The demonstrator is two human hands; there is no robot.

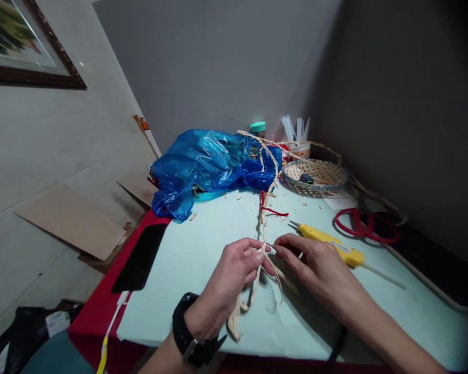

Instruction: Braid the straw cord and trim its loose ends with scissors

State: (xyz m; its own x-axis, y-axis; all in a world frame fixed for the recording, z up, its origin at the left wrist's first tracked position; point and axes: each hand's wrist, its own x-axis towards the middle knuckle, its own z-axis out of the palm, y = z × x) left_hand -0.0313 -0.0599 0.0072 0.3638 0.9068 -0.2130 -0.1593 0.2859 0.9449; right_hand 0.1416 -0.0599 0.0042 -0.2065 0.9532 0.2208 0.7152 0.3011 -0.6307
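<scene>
A pale braided straw cord runs from the back of the table down to my hands, with a red string tied near its middle. My left hand, with a black watch on the wrist, pinches the braid's lower end between thumb and fingers. Loose straw strands hang and fan out below that grip. Just to the right, my right hand has thumb and forefinger closed on one thin strand at the braid's end.
A blue plastic bag sits at the back left, a woven basket at the back right. A yellow glue gun and red-handled scissors lie to the right. A black phone with a cable lies at the left edge.
</scene>
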